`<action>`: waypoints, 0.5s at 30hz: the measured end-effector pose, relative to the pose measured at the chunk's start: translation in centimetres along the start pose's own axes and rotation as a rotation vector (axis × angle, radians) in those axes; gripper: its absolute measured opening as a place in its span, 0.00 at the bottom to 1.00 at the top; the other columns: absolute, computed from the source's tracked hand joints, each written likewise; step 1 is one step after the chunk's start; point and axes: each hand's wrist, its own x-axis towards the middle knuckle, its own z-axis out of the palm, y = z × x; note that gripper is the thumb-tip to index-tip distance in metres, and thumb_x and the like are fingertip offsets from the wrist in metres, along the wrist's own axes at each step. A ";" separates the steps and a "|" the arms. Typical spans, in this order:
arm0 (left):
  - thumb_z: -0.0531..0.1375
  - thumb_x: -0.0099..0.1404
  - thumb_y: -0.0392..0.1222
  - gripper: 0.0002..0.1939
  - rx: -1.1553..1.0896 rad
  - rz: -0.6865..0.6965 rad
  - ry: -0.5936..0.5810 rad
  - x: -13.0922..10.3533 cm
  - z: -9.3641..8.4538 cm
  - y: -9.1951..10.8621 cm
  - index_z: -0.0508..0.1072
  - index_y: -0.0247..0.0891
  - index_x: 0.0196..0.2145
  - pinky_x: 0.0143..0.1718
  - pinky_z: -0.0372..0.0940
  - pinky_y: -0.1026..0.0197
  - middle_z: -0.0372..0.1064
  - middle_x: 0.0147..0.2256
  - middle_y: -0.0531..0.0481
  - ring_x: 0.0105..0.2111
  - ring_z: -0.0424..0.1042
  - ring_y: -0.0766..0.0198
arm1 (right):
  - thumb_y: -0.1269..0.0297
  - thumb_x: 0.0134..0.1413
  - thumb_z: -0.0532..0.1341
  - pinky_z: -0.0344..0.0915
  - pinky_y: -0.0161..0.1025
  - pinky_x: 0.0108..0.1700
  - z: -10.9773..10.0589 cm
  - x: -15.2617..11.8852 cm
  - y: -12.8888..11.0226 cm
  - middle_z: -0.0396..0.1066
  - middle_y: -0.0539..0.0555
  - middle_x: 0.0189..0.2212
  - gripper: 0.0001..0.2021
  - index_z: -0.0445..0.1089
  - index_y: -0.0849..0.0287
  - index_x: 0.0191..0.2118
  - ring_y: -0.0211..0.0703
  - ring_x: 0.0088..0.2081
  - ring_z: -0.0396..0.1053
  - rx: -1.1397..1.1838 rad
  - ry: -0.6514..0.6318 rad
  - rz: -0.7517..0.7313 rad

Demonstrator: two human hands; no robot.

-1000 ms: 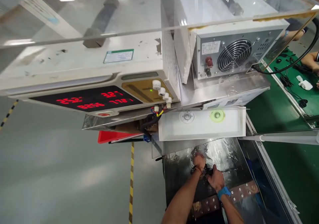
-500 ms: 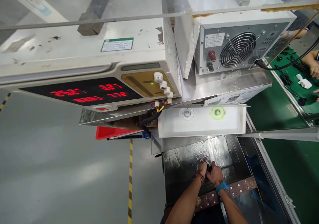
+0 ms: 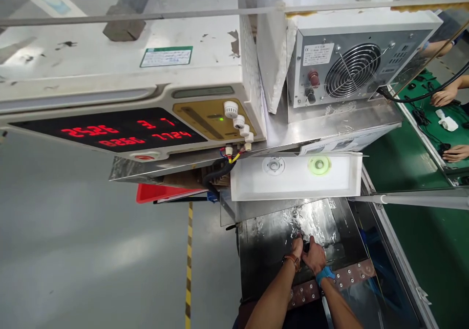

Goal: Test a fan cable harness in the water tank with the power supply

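Observation:
My left hand [image 3: 297, 246], with a brown-strapped watch at its wrist, is closed around one side of a small black object [image 3: 306, 246]. Pressed close beside it, my right hand [image 3: 314, 256] grips the other side, and a blue band circles that wrist. The fingers hide most of the object, so its kind cannot be made out. Both hands are low over a wet, shiny metal worktop [image 3: 260, 260], where ripples of liquid catch the light just beyond the fingertips.
Ahead stands a white shallow tray [image 3: 256, 187] with two round dials. Above it are a power unit with red digits [image 3: 90, 131] and a grey box with a fan [image 3: 353, 70]. A riveted brown strip [image 3: 353, 274] crosses the worktop. At right, another person's hands [image 3: 445, 96] work on a green table.
My view has shifted slightly and the red digits read differently. Both my hands stay close together on the black object. The other person's hands have moved further into view.

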 end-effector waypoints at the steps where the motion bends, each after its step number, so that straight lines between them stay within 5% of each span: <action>1: 0.43 0.73 0.51 0.28 0.000 -0.011 0.008 0.0 -0.1 -0.1 0.76 0.29 0.50 0.58 0.67 0.58 0.73 0.57 0.34 0.58 0.72 0.52 | 0.59 0.57 0.59 0.67 0.40 0.44 -0.1 -0.1 -0.1 0.78 0.65 0.43 0.26 0.61 0.64 0.59 0.55 0.47 0.77 -0.002 -0.005 0.006; 5: 0.45 0.72 0.55 0.30 0.007 -0.053 0.059 -0.3 -0.7 -0.4 0.78 0.28 0.43 0.56 0.68 0.49 0.75 0.51 0.28 0.55 0.73 0.42 | 0.58 0.58 0.59 0.67 0.41 0.43 -0.7 -0.4 -0.5 0.78 0.65 0.42 0.24 0.62 0.63 0.57 0.56 0.46 0.78 0.001 -0.011 0.024; 9: 0.52 0.68 0.55 0.24 -0.028 -0.031 0.042 -1.0 -0.7 -0.5 0.78 0.33 0.42 0.55 0.69 0.54 0.77 0.50 0.35 0.55 0.73 0.47 | 0.58 0.58 0.59 0.67 0.42 0.43 -0.8 -0.4 -0.5 0.78 0.66 0.42 0.24 0.62 0.64 0.58 0.57 0.46 0.78 -0.003 -0.012 0.009; 15: 0.49 0.65 0.65 0.28 -0.067 -0.135 -0.091 -1.3 -0.8 -0.6 0.74 0.38 0.39 0.36 0.74 0.50 0.75 0.35 0.40 0.36 0.77 0.50 | 0.62 0.55 0.61 0.67 0.41 0.45 -0.6 -0.3 -0.5 0.77 0.64 0.44 0.27 0.61 0.63 0.60 0.56 0.48 0.77 -0.023 -0.006 0.032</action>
